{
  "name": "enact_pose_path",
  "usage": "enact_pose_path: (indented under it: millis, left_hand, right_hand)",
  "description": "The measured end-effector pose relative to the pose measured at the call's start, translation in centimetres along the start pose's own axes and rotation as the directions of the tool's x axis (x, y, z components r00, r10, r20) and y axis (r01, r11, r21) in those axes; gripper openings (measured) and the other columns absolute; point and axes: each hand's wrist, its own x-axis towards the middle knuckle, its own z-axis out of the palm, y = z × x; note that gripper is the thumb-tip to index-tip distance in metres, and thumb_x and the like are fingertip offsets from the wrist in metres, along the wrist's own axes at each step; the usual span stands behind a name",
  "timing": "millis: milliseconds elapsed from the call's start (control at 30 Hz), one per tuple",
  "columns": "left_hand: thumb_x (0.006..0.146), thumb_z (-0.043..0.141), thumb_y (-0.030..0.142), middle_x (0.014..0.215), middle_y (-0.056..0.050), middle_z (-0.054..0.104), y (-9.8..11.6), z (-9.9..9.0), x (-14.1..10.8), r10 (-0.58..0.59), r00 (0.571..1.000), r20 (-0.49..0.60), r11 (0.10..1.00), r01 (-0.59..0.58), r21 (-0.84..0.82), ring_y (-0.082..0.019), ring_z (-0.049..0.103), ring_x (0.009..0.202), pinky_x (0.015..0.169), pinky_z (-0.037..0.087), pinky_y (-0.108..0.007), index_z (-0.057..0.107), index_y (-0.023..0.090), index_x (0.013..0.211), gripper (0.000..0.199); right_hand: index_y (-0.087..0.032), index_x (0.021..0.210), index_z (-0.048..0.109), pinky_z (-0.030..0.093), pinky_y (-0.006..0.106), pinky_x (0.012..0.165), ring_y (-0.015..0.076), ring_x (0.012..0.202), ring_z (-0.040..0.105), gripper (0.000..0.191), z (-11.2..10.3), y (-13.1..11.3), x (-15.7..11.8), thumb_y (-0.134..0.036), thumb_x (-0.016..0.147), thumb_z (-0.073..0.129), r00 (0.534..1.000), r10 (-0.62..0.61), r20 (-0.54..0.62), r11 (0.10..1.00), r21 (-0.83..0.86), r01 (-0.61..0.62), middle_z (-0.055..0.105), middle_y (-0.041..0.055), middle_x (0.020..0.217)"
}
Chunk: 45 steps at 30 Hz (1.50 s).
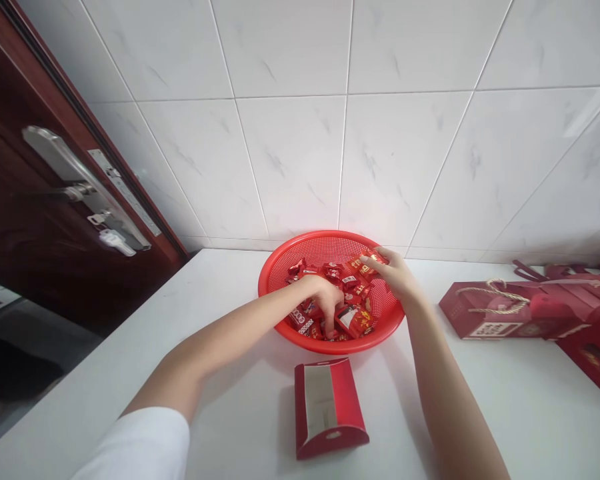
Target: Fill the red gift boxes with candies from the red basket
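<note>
A red plastic mesh basket holds many small wrapped sweets, mostly in red wrappers. My left hand reaches down into it, fingers curled among the sweets; what they pinch, if anything, is hidden. At the basket's right side, my right hand grips a red packet with gold lettering between thumb and fingers. A white-and-red packet lies in the basket just right of my left fingers. In front of the basket stands an open red cardboard box, its pale inside facing up.
The white table meets a tiled wall behind the basket. To the right lie several red gift boxes, one with a gold cord handle. On the left is a dark red door with a metal handle and keys.
</note>
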Motion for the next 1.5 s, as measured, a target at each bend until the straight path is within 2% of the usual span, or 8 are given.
enact_pose_path:
  millis: [167, 333, 467, 633, 900, 1067, 1200, 1500]
  left_hand:
    - [0.036, 0.094, 0.026, 0.054, 0.002, 0.066, -1.4, 0.0, 0.8, 0.057, 0.996, 0.062, 0.998, -0.055, -0.042, -0.019, 0.057, 0.058, 0.057, 0.042, -0.028, 0.071, 0.022, 0.051, 0.028]
    - [0.056, 0.086, 0.036, 0.058, 0.002, 0.064, -3.3, -0.8, -0.2, 0.133, 0.968, -0.213, 0.969, -0.171, -0.175, -0.016, 0.053, 0.061, 0.057, 0.036, -0.026, 0.075, 0.021, 0.06, 0.019]
    - [0.072, 0.076, 0.044, 0.07, 0.001, 0.069, -4.5, -1.8, -1.4, 0.174, 0.872, -0.457, 0.899, -0.33, -0.288, -0.016, 0.059, 0.07, 0.066, 0.042, -0.025, 0.077, 0.018, 0.075, 0.027]
    - [0.082, 0.067, 0.048, 0.088, -0.005, 0.075, -5.0, -2.1, -2.1, 0.178, 0.74, -0.649, 0.774, -0.512, -0.372, -0.019, 0.066, 0.087, 0.08, 0.048, -0.028, 0.076, 0.015, 0.082, 0.035]
    - [0.078, 0.074, 0.053, 0.08, -0.005, 0.073, -4.6, -1.7, -2.9, 0.074, 0.591, -0.803, 0.663, -0.631, -0.402, -0.018, 0.064, 0.078, 0.077, 0.049, -0.03, 0.074, 0.013, 0.077, 0.04]
    - [0.08, 0.074, 0.056, 0.09, -0.007, 0.076, -3.8, -0.7, -3.7, -0.03, 0.508, -0.861, 0.623, -0.664, -0.413, -0.017, 0.065, 0.082, 0.077, 0.05, -0.028, 0.077, 0.014, 0.089, 0.043]
    - [0.078, 0.076, 0.06, 0.079, -0.004, 0.072, -2.6, 0.4, -4.9, -0.059, 0.486, -0.872, 0.625, -0.663, -0.412, -0.014, 0.061, 0.07, 0.065, 0.046, -0.026, 0.076, 0.014, 0.083, 0.047]
    - [0.088, 0.063, 0.061, 0.077, -0.001, 0.069, -0.8, 2.1, -8.0, 0.071, 0.504, -0.861, 0.696, -0.644, -0.319, -0.016, 0.061, 0.075, 0.073, 0.048, -0.027, 0.072, 0.016, 0.08, 0.046]
  right_hand:
    - [-0.019, 0.087, 0.07, 0.055, 0.029, 0.066, 0.0188, 0.076, 0.068, 0.037, -0.1, 0.2, 0.0, -0.049, 0.071, 0.084, 1.0, 0.001, 0.006, 1.0, 0.002, -0.001, 0.073, 0.0029, 0.083]
    - [-0.019, 0.087, 0.07, 0.055, 0.029, 0.066, 0.0183, 0.074, 0.068, 0.037, -0.1, 0.2, 0.1, -0.048, 0.07, 0.085, 1.0, 0.004, 0.009, 1.0, 0.025, -0.005, 0.073, 0.0021, 0.082]
    - [-0.019, 0.084, 0.071, 0.054, 0.027, 0.064, 0.0164, 0.071, 0.066, 0.037, -0.2, 0.1, 0.1, -0.048, 0.068, 0.088, 1.0, 0.008, -0.007, 0.998, 0.056, -0.007, 0.071, 0.0008, 0.079]
    - [-0.02, 0.086, 0.07, 0.055, 0.028, 0.06, 0.0168, 0.066, 0.066, 0.039, -0.3, 0.0, 0.1, -0.052, 0.07, 0.086, 0.999, 0.027, -0.018, 0.99, 0.142, -0.024, 0.071, 0.0012, 0.076]
    - [-0.021, 0.085, 0.072, 0.056, 0.026, 0.063, 0.0167, 0.072, 0.069, 0.04, -0.4, -0.5, 0.1, -0.05, 0.064, 0.091, 0.999, 0.034, 0.036, 0.962, 0.27, -0.042, 0.074, 0.0013, 0.082]
    - [-0.021, 0.09, 0.074, 0.058, 0.032, 0.067, 0.0206, 0.072, 0.07, 0.039, -0.1, -2.4, -1.1, -0.045, 0.064, 0.091, 0.98, 0.054, 0.189, 0.947, 0.303, -0.111, 0.076, 0.0039, 0.084]
    - [-0.022, 0.087, 0.072, 0.057, 0.032, 0.071, 0.0201, 0.073, 0.069, 0.036, 0.4, -4.1, -2.1, -0.045, 0.065, 0.09, 0.967, 0.006, 0.256, 0.95, 0.3, -0.085, 0.075, 0.0026, 0.084]
    - [-0.021, 0.082, 0.071, 0.053, 0.028, 0.066, 0.0165, 0.067, 0.064, 0.03, 0.3, -5.6, -3.0, -0.04, 0.068, 0.09, 0.974, -0.047, 0.224, 0.96, 0.278, -0.017, 0.07, 0.0, 0.076]
